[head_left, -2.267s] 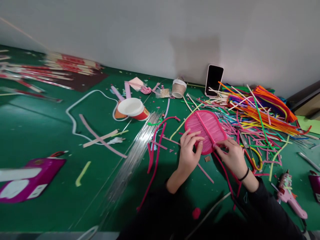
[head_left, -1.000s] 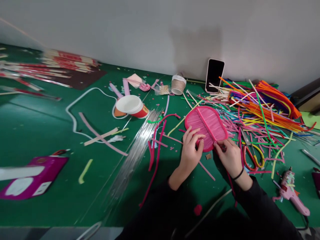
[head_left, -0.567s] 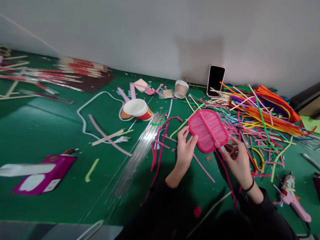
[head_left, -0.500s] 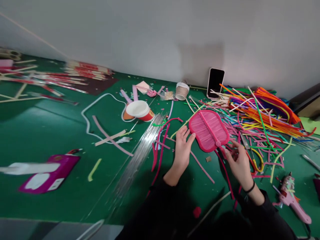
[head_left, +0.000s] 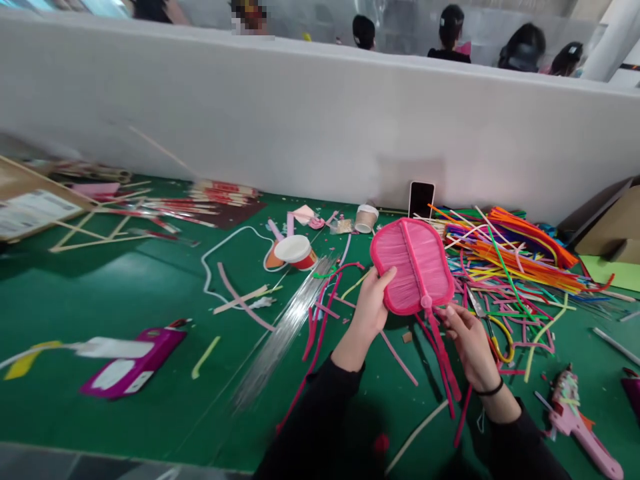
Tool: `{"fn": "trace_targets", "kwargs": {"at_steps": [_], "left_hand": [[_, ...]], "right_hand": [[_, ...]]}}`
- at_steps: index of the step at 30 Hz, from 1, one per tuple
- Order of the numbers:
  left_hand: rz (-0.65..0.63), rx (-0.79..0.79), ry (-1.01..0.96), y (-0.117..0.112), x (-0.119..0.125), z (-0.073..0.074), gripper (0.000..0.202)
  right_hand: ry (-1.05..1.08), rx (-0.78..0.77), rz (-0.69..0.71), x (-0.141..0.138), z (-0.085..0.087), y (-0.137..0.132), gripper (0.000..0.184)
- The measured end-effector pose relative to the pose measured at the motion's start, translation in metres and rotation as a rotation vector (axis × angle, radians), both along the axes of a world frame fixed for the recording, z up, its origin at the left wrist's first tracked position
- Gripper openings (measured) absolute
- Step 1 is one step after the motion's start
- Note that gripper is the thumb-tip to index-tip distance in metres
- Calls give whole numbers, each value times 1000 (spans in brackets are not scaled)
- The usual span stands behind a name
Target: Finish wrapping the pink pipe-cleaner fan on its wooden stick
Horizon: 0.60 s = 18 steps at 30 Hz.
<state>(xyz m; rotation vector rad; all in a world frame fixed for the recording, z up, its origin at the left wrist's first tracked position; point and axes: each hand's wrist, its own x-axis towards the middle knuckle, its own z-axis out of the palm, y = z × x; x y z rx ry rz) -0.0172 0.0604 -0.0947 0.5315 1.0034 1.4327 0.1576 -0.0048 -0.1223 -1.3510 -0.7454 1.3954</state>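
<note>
A pink fan-shaped piece (head_left: 411,265) made of pink strands with a centre rib is lifted off the green table (head_left: 100,287) and tilted upright. My left hand (head_left: 371,303) grips its lower left edge, thumb on the front. My right hand (head_left: 463,335) pinches the loose pink stems (head_left: 440,347) that hang from its base. Both sleeves are black, and a black band sits on the right wrist.
A heap of coloured pipe cleaners (head_left: 510,257) lies right, with yellow-handled scissors (head_left: 493,333) and a pink glue gun (head_left: 575,417). A phone (head_left: 421,199) leans on the white partition. A red paper cup (head_left: 296,251), wire bundle (head_left: 285,330) and magenta box (head_left: 133,360) sit left. People are behind the partition.
Both hands have raised the pink fan off the table and tipped it upright. The right hand now holds its trailing stems. The camera has tilted up, showing the partition top and people beyond.
</note>
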Motion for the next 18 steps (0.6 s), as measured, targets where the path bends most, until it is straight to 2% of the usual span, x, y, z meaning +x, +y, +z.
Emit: {"fn": "trace_targets", "kwargs": {"at_steps": [3, 5, 9, 13, 18], "left_hand": [[25, 97, 33, 0, 4, 31, 43], [45, 174, 85, 0, 10, 46, 38], [165, 264, 231, -5, 20, 60, 29], [194, 316, 443, -15, 19, 66, 25], [68, 346, 500, -24, 16, 79, 24]], "right_hand": [[148, 49, 26, -10, 22, 7, 53], [227, 93, 20, -19, 37, 13, 49], [315, 109, -16, -32, 55, 18, 42], [416, 63, -16, -31, 58, 16, 41], [479, -57, 52, -27, 50, 18, 43]]}}
